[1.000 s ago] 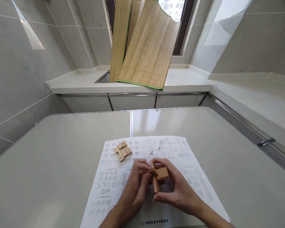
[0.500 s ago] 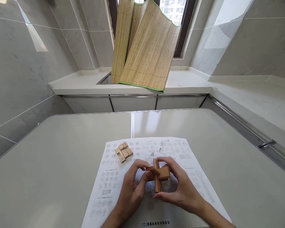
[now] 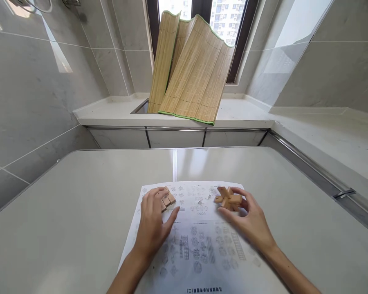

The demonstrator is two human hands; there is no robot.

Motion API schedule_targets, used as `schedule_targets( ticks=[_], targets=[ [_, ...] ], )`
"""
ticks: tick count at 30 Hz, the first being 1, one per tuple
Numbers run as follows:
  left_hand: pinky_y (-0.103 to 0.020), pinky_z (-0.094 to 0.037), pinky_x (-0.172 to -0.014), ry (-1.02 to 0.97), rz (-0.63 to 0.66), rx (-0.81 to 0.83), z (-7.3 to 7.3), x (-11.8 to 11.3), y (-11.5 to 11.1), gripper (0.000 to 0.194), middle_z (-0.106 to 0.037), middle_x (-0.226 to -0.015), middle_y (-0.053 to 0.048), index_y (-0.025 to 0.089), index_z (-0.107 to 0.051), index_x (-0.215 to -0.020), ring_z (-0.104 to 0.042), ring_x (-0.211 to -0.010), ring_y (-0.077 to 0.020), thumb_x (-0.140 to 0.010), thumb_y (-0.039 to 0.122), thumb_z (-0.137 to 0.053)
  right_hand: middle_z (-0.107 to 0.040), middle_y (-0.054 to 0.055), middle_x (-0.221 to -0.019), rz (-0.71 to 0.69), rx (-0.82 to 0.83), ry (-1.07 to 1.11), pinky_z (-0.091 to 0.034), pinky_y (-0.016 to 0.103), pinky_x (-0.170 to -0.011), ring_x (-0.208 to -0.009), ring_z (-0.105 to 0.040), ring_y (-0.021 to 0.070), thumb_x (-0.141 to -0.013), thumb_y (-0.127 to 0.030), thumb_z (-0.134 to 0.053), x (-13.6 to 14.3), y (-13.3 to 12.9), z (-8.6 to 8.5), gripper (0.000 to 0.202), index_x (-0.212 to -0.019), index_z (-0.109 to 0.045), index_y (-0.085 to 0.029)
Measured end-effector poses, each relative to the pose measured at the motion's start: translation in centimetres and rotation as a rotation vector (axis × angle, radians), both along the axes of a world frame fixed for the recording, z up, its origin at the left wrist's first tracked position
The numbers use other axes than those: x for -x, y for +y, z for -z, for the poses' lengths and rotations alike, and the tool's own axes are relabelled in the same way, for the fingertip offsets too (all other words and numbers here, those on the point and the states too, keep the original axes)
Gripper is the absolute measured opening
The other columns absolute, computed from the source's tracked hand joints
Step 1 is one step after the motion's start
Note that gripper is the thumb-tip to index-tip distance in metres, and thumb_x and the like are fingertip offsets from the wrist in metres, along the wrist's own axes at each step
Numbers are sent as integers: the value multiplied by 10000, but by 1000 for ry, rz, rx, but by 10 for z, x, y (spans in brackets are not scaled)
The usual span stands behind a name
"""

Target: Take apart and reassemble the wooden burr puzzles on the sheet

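Observation:
My right hand (image 3: 250, 216) holds a brown wooden burr puzzle (image 3: 231, 199), made of crossed notched bars, between thumb and fingers at the upper right of the printed sheet (image 3: 199, 228). At the sheet's upper left lies a light wooden block puzzle (image 3: 168, 201), a flat cluster of small pieces. My left hand (image 3: 155, 216) reaches over that cluster, thumb spread away from the fingers. The fingers cover its left part, and whether they touch it I cannot tell. Rows of small line drawings and upside-down text cover the sheet.
The sheet lies on a pale, glossy table (image 3: 79, 212) with a seam down its far half. Beyond its far edge is a white ledge (image 3: 110, 110), where a folded bamboo mat (image 3: 196, 73) leans before a window. Grey tiled walls and a metal rail (image 3: 309, 163) flank the table.
Both hands held the burr puzzle near the sheet's middle. The left hand has let go and moved left over the block puzzle, while the right has carried the burr puzzle right and farther away.

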State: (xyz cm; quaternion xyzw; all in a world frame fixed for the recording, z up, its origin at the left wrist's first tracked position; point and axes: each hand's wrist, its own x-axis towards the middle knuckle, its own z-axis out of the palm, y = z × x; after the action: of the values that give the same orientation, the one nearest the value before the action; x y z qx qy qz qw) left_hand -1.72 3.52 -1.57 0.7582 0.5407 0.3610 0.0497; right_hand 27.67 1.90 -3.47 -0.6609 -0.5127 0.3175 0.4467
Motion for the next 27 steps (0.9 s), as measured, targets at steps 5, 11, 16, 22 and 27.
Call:
schedule_targets(
  ticks=[5, 11, 16, 22, 27],
  targets=[
    [-579, -424, -1135, 76, -10, 116, 13, 23, 11, 671, -524, -1497, -137, 260, -409, -1460, -483, -1392, -370, -905, 473, -721, -686, 84, -1284, 156, 6, -74, -569, 450, -897, -1071, -680, 310, -695, -574, -856, -15, 9, 3, 720, -1304, -602, -285],
    [-525, -477, -1091, 1, 5, 199, 22, 25, 15, 660, -597, -1417, -108, 296, -393, -1487, -567, -1317, -336, -924, 421, -714, -639, 120, -1371, 203, -7, -161, -554, 440, -899, -1095, -671, 333, -718, -647, -798, -21, 12, 7, 789, -1361, -567, -253],
    [-532, -494, -1059, -35, -32, 263, 21, 22, 23, 648, -596, -1387, -111, 301, -423, -1479, -572, -1280, -346, -920, 450, -714, -611, 134, -1433, 209, 72, -151, -513, 489, -976, -1215, -624, 382, -751, -679, -749, -26, 14, 9, 862, -1468, -501, -269],
    [-511, -504, -1061, -103, -18, 337, 18, 20, 27, 614, -586, -1380, -96, 318, -424, -1482, -561, -1294, -327, -938, 399, -696, -592, 157, -1448, 240, 107, -155, -473, 538, -1038, -1324, -540, 414, -756, -715, -719, -34, 19, 17, 915, -1509, -473, -258],
    [-499, -526, -1047, -145, 0, 344, 10, 19, 19, 603, -603, -1356, -82, 328, -449, -1460, -597, -1257, -315, -923, 397, -716, -597, 152, -1446, 236, 109, -190, -462, 551, -1049, -1328, -533, 409, -792, -733, -674, -36, 20, 22, 876, -1501, -474, -258]
  ],
)
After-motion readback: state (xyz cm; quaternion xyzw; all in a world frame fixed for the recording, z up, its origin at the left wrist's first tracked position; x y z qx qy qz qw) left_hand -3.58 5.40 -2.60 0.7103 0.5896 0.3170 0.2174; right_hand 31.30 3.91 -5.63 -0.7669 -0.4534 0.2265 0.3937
